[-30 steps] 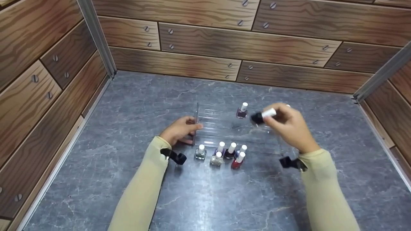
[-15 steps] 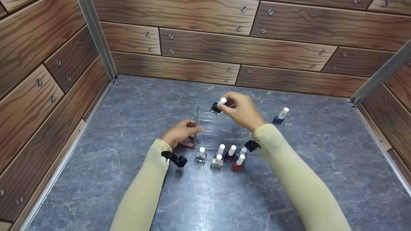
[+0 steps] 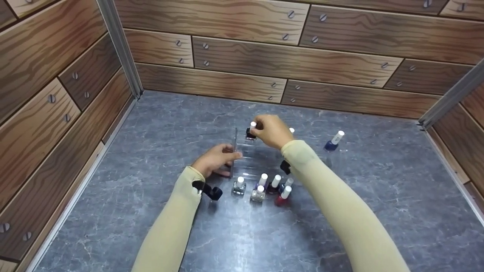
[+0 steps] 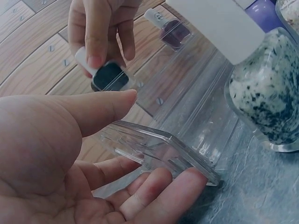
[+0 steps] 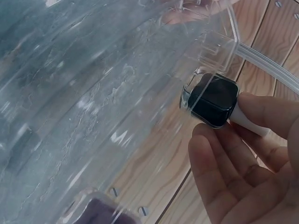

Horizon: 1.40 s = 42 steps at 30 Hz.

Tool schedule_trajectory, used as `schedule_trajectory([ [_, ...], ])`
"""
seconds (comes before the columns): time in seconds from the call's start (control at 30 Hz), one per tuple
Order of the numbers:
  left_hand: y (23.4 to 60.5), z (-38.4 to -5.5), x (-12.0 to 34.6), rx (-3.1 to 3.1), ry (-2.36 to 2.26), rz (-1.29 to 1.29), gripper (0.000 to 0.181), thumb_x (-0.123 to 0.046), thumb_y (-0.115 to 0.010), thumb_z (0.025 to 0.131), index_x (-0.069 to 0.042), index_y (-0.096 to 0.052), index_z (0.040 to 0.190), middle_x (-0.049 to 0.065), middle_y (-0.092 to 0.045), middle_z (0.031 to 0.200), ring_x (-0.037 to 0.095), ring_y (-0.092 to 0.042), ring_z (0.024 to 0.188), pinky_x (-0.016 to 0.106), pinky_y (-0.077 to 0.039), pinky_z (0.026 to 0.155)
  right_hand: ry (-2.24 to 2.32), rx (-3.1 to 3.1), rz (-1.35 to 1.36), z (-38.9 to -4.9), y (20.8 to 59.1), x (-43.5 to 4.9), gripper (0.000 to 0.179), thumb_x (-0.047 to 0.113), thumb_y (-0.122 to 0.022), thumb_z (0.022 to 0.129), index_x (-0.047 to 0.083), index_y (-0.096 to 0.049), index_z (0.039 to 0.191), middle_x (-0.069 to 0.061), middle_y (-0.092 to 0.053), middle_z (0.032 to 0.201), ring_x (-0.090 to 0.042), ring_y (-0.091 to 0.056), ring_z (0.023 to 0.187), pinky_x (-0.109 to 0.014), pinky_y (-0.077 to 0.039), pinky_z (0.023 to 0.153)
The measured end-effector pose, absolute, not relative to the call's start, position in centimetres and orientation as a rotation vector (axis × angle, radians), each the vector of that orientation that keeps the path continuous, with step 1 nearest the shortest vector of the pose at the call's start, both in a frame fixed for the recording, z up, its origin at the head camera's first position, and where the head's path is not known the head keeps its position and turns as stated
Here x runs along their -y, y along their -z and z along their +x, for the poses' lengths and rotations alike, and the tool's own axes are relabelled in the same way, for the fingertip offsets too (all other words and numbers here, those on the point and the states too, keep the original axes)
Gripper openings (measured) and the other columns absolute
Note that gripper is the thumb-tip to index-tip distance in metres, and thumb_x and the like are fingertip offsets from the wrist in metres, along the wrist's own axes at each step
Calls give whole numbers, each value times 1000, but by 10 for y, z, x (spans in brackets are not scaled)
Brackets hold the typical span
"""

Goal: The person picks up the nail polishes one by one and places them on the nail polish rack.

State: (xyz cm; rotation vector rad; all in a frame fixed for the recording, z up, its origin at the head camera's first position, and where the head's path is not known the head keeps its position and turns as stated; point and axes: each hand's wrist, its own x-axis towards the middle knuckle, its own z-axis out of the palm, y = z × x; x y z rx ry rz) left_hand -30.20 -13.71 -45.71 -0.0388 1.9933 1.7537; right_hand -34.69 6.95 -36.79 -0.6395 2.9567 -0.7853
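With the thumb and fingertips of my right hand (image 3: 273, 131) I pinched the white cap (image 3: 253, 125) of a black polish bottle (image 3: 248, 134). The bottle was at the far left part of a clear ridged rack (image 3: 251, 164), its cap up; whether its base touched the plastic I could not tell. My left hand (image 3: 215, 158) gripped the rack's left end panel, thumb on the inner side and fingers on the outer. A plum bottle (image 4: 175, 33) stood to the right of my right hand, and a blue bottle (image 3: 332, 146) farther right.

Along the near side, a speckled bottle (image 3: 239, 188) stood at the left; to its right clustered more white-capped bottles, with a pale bottle (image 3: 258, 195) and a red bottle (image 3: 282, 200) nearest me.
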Motion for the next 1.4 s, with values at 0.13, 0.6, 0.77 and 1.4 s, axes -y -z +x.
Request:
schedule_trajectory([
  [0.13, 457, -302, 137, -1999, -1758, -35, 58, -31, -75, 96, -5, -49, 141, 15, -59, 112, 24, -61, 96, 38, -66, 72, 769, -2952, -677, -351, 372, -62, 15, 22, -72, 98, 7, -69, 95, -7, -71, 90, -23, -63, 82, -40, -56, 74],
  [0.6, 462, -303, 130, -1984, -1753, -65, 63, -32, -77, 95, -6, -48, 146, 17, -60, 115, 25, -62, 99, 40, -66, 76, 983, -2818, -651, -330, 353, -95, 49, 20, -76, 96, 5, -56, 138, -10, -70, 116, -27, -67, 108, -43, -56, 100],
  [0.77, 459, -302, 136, -1998, -1757, -88, 65, -32, -77, 94, -7, -47, 147, 18, -59, 119, 28, -63, 102, 41, -65, 79, 1149, -2839, -713, -290, 344, -152, 37, 18, -72, 98, 5, -62, 131, -7, -72, 111, -23, -68, 103, -42, -58, 97],
  [1.4, 460, -302, 138, -2001, -1734, -58, 69, -32, -75, 96, -6, -42, 150, 22, -54, 127, 31, -60, 108, 42, -65, 83, 1001, -2886, -684, -230, 384, -241, 30, 19, -76, 95, 9, -68, 122, -3, -71, 108, -14, -68, 94, -34, -62, 86],
])
